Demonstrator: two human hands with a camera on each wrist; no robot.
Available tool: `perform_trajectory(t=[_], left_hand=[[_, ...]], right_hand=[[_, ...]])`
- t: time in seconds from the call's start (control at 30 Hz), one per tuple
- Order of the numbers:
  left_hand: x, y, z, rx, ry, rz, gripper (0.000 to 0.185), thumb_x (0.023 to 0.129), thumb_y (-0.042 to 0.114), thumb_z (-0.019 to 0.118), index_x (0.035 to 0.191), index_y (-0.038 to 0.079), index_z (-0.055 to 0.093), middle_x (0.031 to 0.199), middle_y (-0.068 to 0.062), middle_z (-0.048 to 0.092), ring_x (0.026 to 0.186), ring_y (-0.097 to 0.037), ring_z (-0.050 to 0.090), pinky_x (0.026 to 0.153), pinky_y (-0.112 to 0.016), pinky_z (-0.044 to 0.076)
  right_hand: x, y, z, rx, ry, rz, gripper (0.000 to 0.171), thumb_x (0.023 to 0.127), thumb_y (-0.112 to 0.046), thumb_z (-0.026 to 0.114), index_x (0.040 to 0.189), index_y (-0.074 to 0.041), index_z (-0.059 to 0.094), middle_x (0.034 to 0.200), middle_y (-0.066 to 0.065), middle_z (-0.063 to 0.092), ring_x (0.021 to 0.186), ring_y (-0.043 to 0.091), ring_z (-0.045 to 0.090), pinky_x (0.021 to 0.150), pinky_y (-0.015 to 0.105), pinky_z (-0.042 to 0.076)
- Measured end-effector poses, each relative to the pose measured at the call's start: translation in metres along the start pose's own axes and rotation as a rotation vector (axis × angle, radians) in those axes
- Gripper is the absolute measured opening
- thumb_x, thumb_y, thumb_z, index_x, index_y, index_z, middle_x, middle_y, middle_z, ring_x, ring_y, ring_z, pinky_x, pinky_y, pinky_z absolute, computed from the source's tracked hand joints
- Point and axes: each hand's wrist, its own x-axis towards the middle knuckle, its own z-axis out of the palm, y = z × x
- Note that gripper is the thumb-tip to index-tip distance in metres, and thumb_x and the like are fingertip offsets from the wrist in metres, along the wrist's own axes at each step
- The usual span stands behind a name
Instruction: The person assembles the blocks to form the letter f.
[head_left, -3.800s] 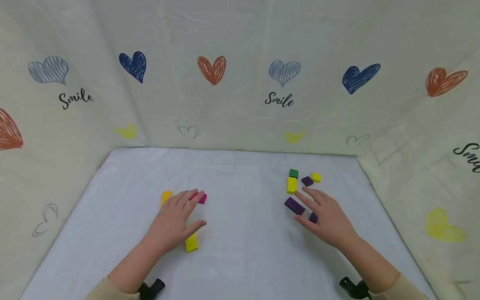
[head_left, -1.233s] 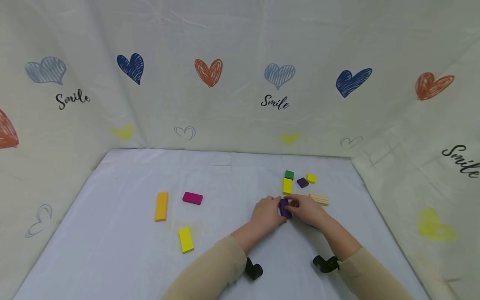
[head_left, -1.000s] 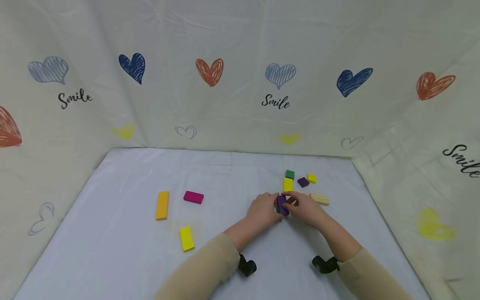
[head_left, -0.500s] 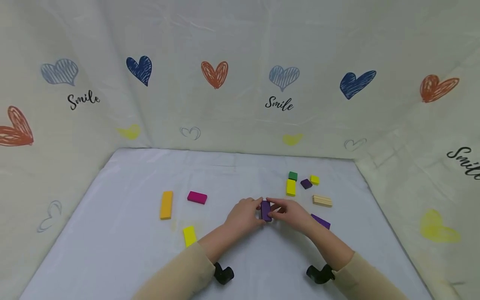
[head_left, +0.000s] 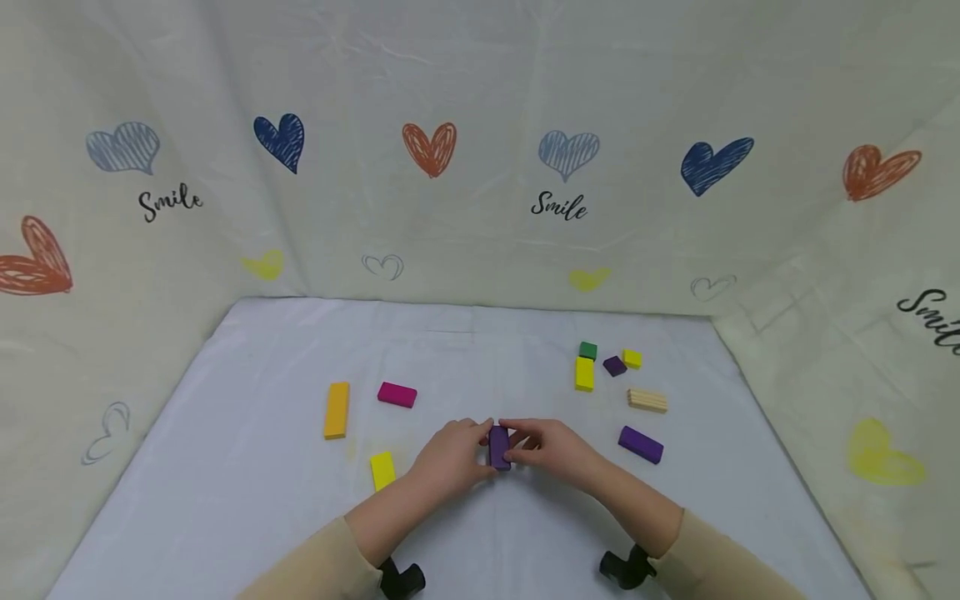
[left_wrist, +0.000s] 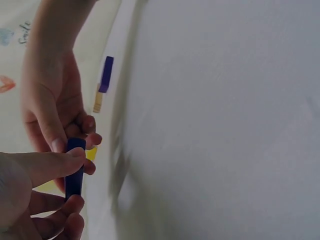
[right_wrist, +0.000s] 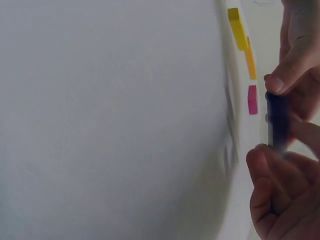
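Between my two hands a purple block (head_left: 499,448) is held long side up and down, near the middle of the table. My left hand (head_left: 452,457) grips it from the left; in the left wrist view, its thumb lies across the block (left_wrist: 75,172), with fingers curled at the lower end. From the right, my right hand (head_left: 553,450) pinches the block between thumb and fingers. The right wrist view shows the block (right_wrist: 278,120) dark and blurred between both hands. Nearest to the left forearm lies a yellow block (head_left: 382,470), partly hidden by that arm.
An orange block (head_left: 337,411) and a magenta block (head_left: 397,394) lie at left. On the right are a second purple block (head_left: 641,444), a ridged wooden block (head_left: 647,401), a yellow block (head_left: 584,375), a green block (head_left: 588,351), a small purple block (head_left: 615,366) and a small yellow block (head_left: 632,358).
The hands came from apart to meet at a purple block on the right, then carried it left and nearer the body. The second purple block and the wooden block came into sight.
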Motion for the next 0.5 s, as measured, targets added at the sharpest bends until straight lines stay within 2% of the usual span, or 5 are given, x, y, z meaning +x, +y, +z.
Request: perform_trajectory(t=[0.23,0.4,0.5], left_hand=[[-0.007,-0.004,0.005,-0.036,-0.035,-0.028,0.07,0.078,0.036,0.085,0.138,0.01,0.059,0.101,0.0,0.065,0.093,-0.018,0.057,0.084,-0.033,0.053],[-0.008,-0.007,0.009,-0.09,-0.052,-0.033,0.06,0.078,0.033,0.085,0.129,0.01,0.064,0.084,0.006,0.057,0.08,-0.014,0.051,0.072,-0.029,0.048],[-0.008,-0.008,0.01,-0.106,-0.057,-0.036,0.057,0.077,0.032,0.086,0.126,0.01,0.065,0.082,0.008,0.054,0.077,-0.014,0.049,0.069,-0.029,0.045]], right_hand=[[0.004,0.001,0.008,-0.047,-0.063,0.01,0.052,0.089,-0.027,0.075,0.137,-0.016,0.061,0.099,-0.004,0.069,0.079,0.012,0.059,0.069,0.026,0.051],[0.007,0.0,0.011,-0.107,-0.075,0.016,0.05,0.089,-0.027,0.075,0.136,-0.015,0.061,0.096,-0.006,0.067,0.08,0.013,0.057,0.068,0.027,0.05],[0.008,0.0,0.012,-0.13,-0.076,0.02,0.049,0.089,-0.026,0.075,0.135,-0.014,0.062,0.094,-0.007,0.065,0.08,0.014,0.056,0.07,0.028,0.049]])
